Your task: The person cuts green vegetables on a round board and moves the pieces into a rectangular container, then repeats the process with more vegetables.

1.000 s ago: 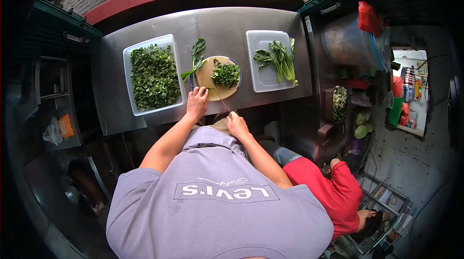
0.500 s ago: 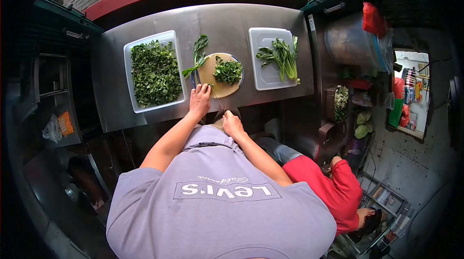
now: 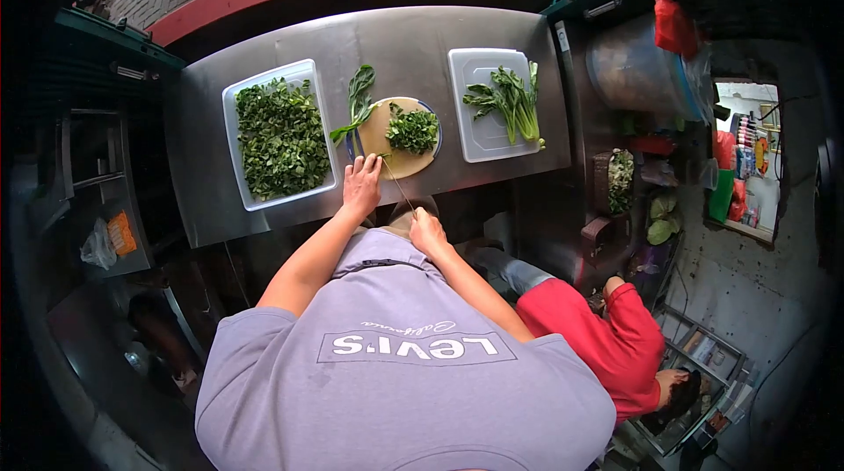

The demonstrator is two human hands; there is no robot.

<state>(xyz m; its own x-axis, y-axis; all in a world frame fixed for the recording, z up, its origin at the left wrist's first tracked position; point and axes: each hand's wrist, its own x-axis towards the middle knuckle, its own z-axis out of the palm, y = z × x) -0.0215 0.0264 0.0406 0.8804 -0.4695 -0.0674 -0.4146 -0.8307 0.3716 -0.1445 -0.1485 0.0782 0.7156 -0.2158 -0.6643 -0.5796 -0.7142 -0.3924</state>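
My right hand [image 3: 428, 232] is closed round the handle of a knife [image 3: 400, 187], its thin blade slanting up and left over the cutting board's near edge. At the round cutting board [image 3: 409, 165], the fingers of my left hand [image 3: 361, 188] are bent and pressed down, with a bit of green stem showing at the fingertips beside the blade tip. Most of that stem is hidden under the hand. Chopped greens [image 3: 411, 130] lie heaped on the board. Left of the board, a leafy stalk [image 3: 360, 102] lies on the steel table [image 3: 396, 36].
A white tray [image 3: 230, 132] full of chopped greens stands left. To the right, whole leafy stalks [image 3: 519, 110] lie on a white plastic lid [image 3: 470, 141]. A person in a red top [image 3: 589, 330] is low at my right. A large clear container [image 3: 629, 75] stands beyond.
Both hands and the knife stay in nearly the same place. The whole view has shifted slightly; the heap and stalks look unchanged.
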